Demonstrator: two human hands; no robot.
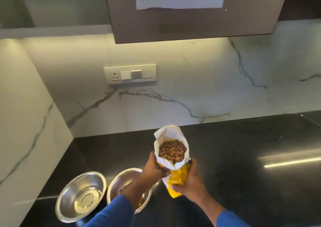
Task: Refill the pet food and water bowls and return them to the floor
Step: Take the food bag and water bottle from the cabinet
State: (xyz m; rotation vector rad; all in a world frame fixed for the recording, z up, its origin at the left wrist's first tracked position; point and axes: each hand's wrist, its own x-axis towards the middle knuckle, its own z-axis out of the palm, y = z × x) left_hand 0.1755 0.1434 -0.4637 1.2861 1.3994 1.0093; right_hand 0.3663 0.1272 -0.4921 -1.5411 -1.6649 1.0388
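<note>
Both hands are gripping an open yellow-and-white bag of brown kibble (171,154) above the black stone counter (243,157): the left hand (152,167) wrapping its left side, the right hand (189,181) closing around its lower yellow part. Two round steel bowls are sitting beside each other lower left; the left bowl (80,196) is standing clear, the right bowl (121,179), under the left forearm, is showing some kibble.

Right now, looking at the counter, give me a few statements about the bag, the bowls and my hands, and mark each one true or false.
1. Both hands hold the food bag. True: left hand and right hand grip it.
2. The bag is sealed shut. False: its top is open, kibble showing.
3. Two steel bowls sit on the floor. False: the left bowl and right bowl are on the black counter.
4. The right bowl holds some kibble. True.
5. The bag is green. False: yellow.
</note>
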